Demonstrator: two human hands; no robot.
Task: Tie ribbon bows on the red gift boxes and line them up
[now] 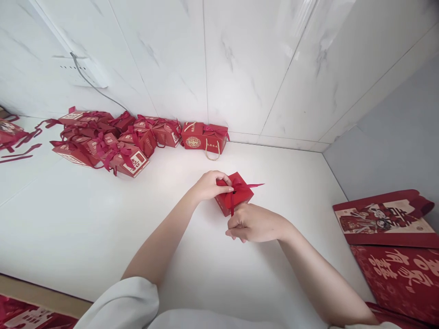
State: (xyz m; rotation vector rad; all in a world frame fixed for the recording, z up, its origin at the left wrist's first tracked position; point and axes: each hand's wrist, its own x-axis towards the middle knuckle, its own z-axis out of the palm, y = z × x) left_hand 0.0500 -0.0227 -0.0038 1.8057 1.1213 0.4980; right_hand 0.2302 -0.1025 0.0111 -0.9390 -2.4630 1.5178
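Note:
A small red gift box (241, 195) stands on the white tabletop in front of me, with a dark red ribbon (252, 185) tied in a bow across its top. My left hand (213, 184) is at the box's left side, its thumb and fingers pinching the bow near the knot. Just in front of the box, my right hand (255, 222) is closed on a ribbon tail that hangs from the knot over the near side. Another ribbon tail sticks out to the right past the box's edge.
Several red boxes with ribbon bows (120, 157) are grouped against the tiled wall at left. A box with a rope handle (206, 137) stands beside them. Loose ribbons (20, 153) lie far left. Red printed gift bags (401, 269) lean at right. A cable (92, 84) runs from a socket.

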